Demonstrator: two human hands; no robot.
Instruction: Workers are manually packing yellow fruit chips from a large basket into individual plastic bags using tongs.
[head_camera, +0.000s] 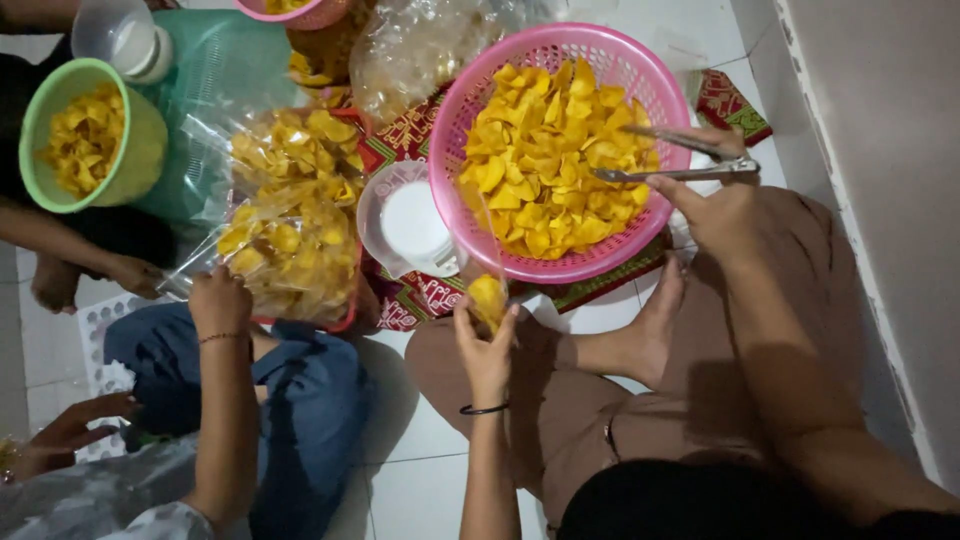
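- My right hand (722, 212) closes its grip on a pair of metal tongs (678, 158), holding them at the hinge end; the two arms point left, spread apart, over the pink basket's right side.
- The round pink plastic basket (640, 70) sits on the floor ahead of my knees, filled with yellow chips (550, 150); the tong tips lie just above the chips.
- My left hand (485, 345) closes its grip on a small clear plastic bag (488, 295) holding a few yellow chips, thumb and fingers pinching it from both sides; the bag is held upright, just in front of the basket's near rim.
- A round white lid (412, 225) lies just left of the basket, on a red patterned mat (410, 130).
- Large clear bags packed with chips (290, 230) lie to the left of the lid.
- A second person's hand (218, 300) touches the nearest of these bags.
- A green plastic bowl (150, 140) of chips stands at far left.
- The floor is white tile (420, 470).
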